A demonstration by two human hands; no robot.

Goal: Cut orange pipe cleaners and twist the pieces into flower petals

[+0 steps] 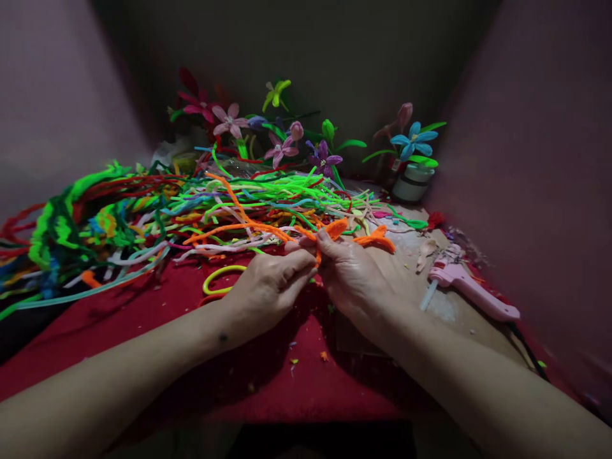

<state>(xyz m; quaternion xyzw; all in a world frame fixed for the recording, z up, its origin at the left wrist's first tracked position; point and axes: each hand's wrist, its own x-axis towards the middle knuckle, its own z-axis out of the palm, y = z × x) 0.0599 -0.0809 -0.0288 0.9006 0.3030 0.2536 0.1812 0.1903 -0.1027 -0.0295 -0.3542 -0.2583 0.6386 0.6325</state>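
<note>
My left hand (272, 284) and my right hand (351, 274) meet over the red cloth (287, 376), fingertips together. Both pinch an orange pipe cleaner piece (335, 229) that is bent into a small looped shape between them. A long orange pipe cleaner (239, 226) runs off to the left from my fingers into the heap. Another bent orange piece (377, 239) lies just behind my right hand.
A big heap of coloured pipe cleaners (143, 210) covers the left and middle. Finished pipe-cleaner flowers (282, 143) stand at the back, one blue flower in a white pot (412, 182). A pink glue gun (471, 290) lies at the right. A yellow loop (222, 277) rests near my left hand.
</note>
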